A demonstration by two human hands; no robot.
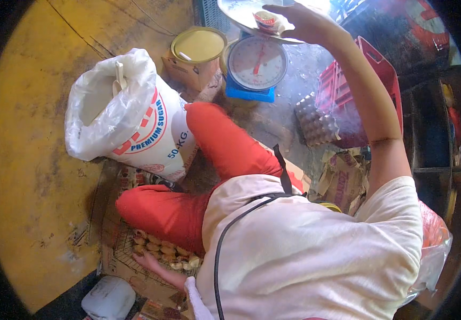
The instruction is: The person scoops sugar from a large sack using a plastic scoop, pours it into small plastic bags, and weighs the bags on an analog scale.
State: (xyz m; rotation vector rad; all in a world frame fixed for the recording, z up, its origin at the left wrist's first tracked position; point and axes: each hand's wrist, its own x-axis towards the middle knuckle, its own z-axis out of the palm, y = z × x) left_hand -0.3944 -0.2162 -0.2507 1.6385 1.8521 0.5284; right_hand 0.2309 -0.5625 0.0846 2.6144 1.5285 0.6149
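Observation:
My right hand (304,23) is stretched up over the metal pan (241,25) of a dial scale (257,64), fingers spread. Between thumb and fingers stands a small printed bag (268,22) with pale contents; no firm grip on it shows. My left hand (147,260) is low down, beside rows of small yellow-brown pieces (162,247) on a wire rack (128,260). Their kind is unclear, and so is whether my fingers hold one. A large open sugar sack (150,132) with a plastic liner leans before my knees, a pale scoop handle (119,76) sticking out.
A round yellowish lid (198,44) with a white stick on it rests over a cardboard box (186,74). To the right are a red plastic crate (378,68), egg trays (316,120) and crumpled cardboard (342,180). A white plastic jug (108,298) stands at the lower left.

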